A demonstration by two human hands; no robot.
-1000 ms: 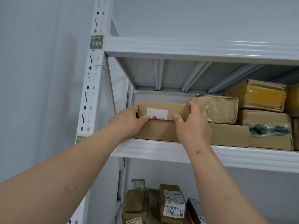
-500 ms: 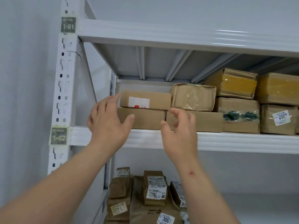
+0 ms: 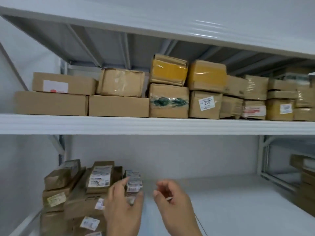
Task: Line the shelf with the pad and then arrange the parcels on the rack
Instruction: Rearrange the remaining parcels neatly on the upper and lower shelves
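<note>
Nearest the camera, both hands are low in the view, in front of the lower shelf (image 3: 230, 201). The left hand (image 3: 123, 208) has its fingers (image 3: 122, 182) loosely bent, with the thumb and fingertips either side of a small labelled parcel (image 3: 133, 182); blur makes it impossible to tell whether they actually pinch it or only touch it. The right hand (image 3: 173, 200) is apart from any parcel, its fingers relaxed, slightly curled and empty.

Just left of the hands, a cluster of brown labelled packets (image 3: 80, 189) is stacked at the left end of the lower shelf. The rest of that shelf is a pale flat sheet; whether this is the pad cannot be told.

Farther up, the upper shelf (image 3: 153, 126) carries a row of cardboard boxes (image 3: 168, 101) stacked two high from end to end. At its left end a flat box with a white label (image 3: 64, 86) rests on a longer plain box (image 3: 51, 103). Two boxes wrapped in yellow tape (image 3: 168, 71) sit on top near the middle.
</note>
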